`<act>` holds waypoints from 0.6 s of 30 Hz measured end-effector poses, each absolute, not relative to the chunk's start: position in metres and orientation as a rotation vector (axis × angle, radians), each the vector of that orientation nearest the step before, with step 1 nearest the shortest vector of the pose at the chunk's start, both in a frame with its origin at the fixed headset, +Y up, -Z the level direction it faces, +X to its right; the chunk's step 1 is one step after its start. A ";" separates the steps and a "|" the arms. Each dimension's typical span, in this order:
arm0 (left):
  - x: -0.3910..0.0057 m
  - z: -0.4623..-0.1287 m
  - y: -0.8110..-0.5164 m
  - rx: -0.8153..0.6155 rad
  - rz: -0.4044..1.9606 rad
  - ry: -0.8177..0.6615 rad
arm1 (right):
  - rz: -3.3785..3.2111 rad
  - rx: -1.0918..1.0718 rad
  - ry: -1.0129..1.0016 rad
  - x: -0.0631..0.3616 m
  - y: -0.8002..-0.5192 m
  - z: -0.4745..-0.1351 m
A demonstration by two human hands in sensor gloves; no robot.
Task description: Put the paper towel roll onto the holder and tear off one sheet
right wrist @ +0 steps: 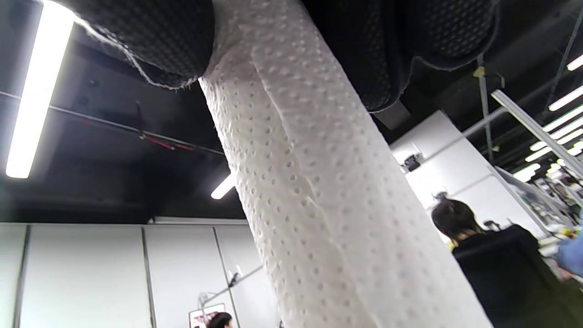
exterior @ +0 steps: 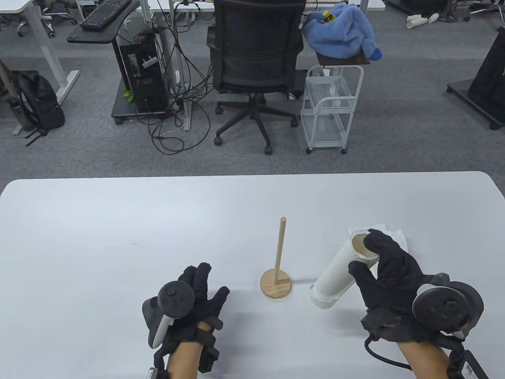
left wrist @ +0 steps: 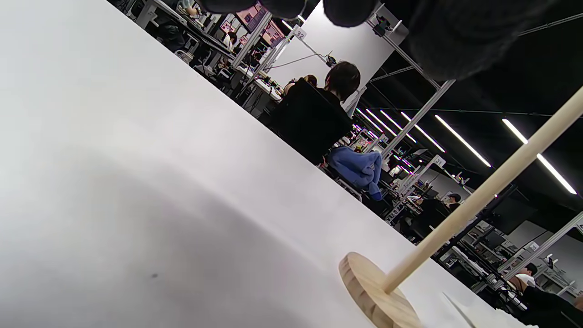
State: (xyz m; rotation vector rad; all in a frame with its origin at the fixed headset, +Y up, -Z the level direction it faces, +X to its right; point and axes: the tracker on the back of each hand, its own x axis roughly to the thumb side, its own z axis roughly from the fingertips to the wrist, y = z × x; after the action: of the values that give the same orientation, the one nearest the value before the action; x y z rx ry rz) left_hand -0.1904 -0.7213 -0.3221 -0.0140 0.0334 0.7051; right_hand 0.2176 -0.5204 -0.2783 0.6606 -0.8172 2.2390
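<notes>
A thin white paper towel roll (exterior: pixel 341 271) leans tilted, its lower end on the table and its open cardboard core facing up. My right hand (exterior: pixel 384 268) grips its upper part, thumb on one side and fingers over the top end. The right wrist view shows the embossed roll (right wrist: pixel 319 196) running down between my fingertips (right wrist: pixel 150 41). The wooden holder (exterior: pixel 276 282), a round base with an upright dowel, stands left of the roll; in the left wrist view the holder (left wrist: pixel 387 291) sits low right. My left hand (exterior: pixel 201 294) rests on the table left of the holder, fingers relaxed, holding nothing.
A loose white paper sheet (exterior: pixel 394 236) lies on the table behind the roll. Past the white table's (exterior: pixel 118 221) far edge stand an office chair (exterior: pixel 254 59), a white wire cart (exterior: pixel 331 106) and a stool with a blue garment (exterior: pixel 343 31).
</notes>
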 end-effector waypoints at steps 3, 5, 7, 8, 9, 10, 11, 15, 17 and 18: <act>-0.191 -0.322 -0.722 -0.017 0.717 0.036 | 2.183 0.708 -0.864 0.205 -0.493 -0.276; -0.191 -0.322 -0.722 -0.020 0.718 0.038 | 2.178 0.741 -0.911 0.196 -0.477 -0.275; -0.192 -0.322 -0.722 -0.023 0.731 0.039 | 2.174 0.766 -0.936 0.188 -0.463 -0.274; -0.193 -0.322 -0.722 -0.024 0.742 0.040 | 2.169 0.780 -0.950 0.182 -0.455 -0.273; -0.193 -0.322 -0.722 -0.024 0.747 0.041 | 2.169 0.793 -0.963 0.178 -0.448 -0.273; -0.193 -0.322 -0.722 -0.024 0.748 0.041 | 2.169 0.802 -0.973 0.174 -0.442 -0.272; -0.194 -0.322 -0.722 -0.024 0.748 0.040 | 2.164 0.813 -0.993 0.169 -0.436 -0.272; -0.194 -0.322 -0.722 -0.026 0.757 0.039 | 2.178 0.836 -1.030 0.154 -0.415 -0.276; -0.195 -0.322 -0.722 -0.025 0.760 0.038 | 2.189 0.845 -1.046 0.147 -0.408 -0.280; -0.195 -0.322 -0.722 -0.025 0.763 0.038 | 2.200 0.848 -1.051 0.143 -0.406 -0.283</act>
State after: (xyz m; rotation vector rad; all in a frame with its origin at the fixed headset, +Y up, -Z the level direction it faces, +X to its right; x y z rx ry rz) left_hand -0.1951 -0.7217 -0.3224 -0.0248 0.0375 0.7631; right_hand 0.1432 -0.4056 -0.2829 0.8483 -1.0508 2.1998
